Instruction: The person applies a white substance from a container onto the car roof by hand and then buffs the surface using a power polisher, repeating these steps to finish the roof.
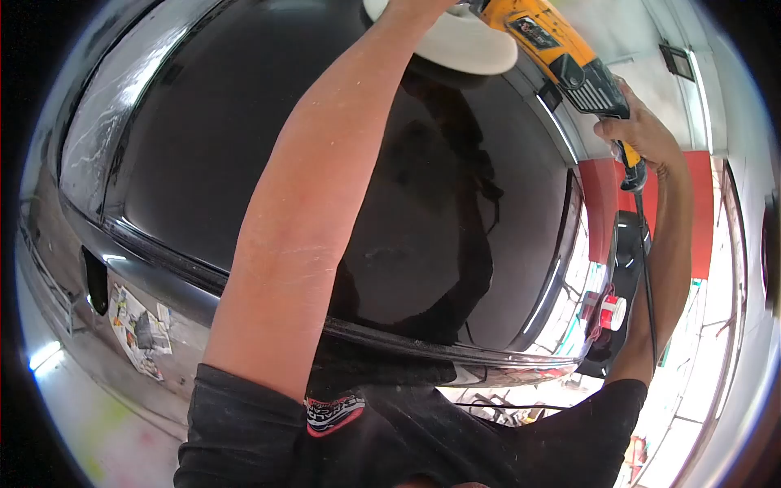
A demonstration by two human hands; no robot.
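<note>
A yellow and black power polisher with a white round pad rests on the glossy black car roof. My right hand grips the polisher's rear handle, where the black cord hangs down. My left arm reaches up across the roof; my left hand is at the polisher's head above the pad, mostly cut off by the frame's top edge.
The car's windshield lies at the left, with newspaper masking on the body below. A red wall and a roll of tape are at the right. My reflection shows in the paint.
</note>
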